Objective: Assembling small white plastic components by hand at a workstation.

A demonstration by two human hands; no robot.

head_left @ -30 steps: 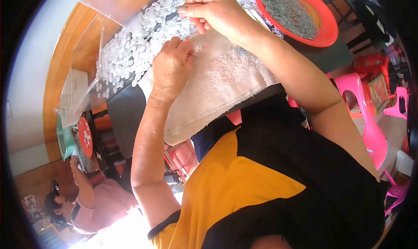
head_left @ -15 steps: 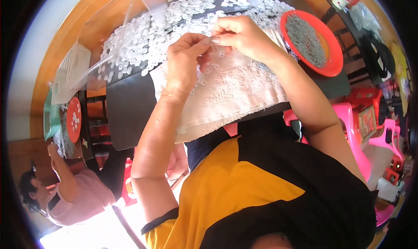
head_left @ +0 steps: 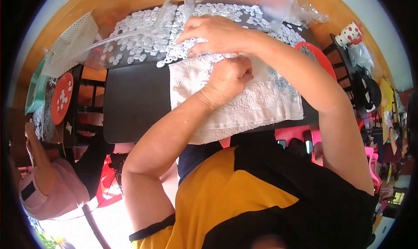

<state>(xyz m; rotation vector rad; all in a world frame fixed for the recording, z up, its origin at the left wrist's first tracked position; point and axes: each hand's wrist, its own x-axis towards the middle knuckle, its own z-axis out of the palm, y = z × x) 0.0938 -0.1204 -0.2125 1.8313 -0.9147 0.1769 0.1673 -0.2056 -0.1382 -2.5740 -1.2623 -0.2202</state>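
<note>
A pale towel lies on the dark table in front of me. Above it my left hand is closed, its fingers curled under; anything inside them is hidden. My right hand reaches across to the left, beyond the left one, fingers apart and bent down among small white oval pieces with holes. Some of these pieces show beneath its fingers. On the towel's right part sits a patch of thin grey-blue bits. A red plate with grey pieces is partly covered by my right forearm.
Clear plastic panels stand around the white pieces at the back. A white perforated basket is at the far left. A co-worker in a pink top sits there beside another red plate. A spotted cup stands at the far right.
My hands were together, fingertips meeting above the towel's far edge. Now they are apart: the right has swung left over the white pieces, the left has drawn back and closed. The view has shifted.
</note>
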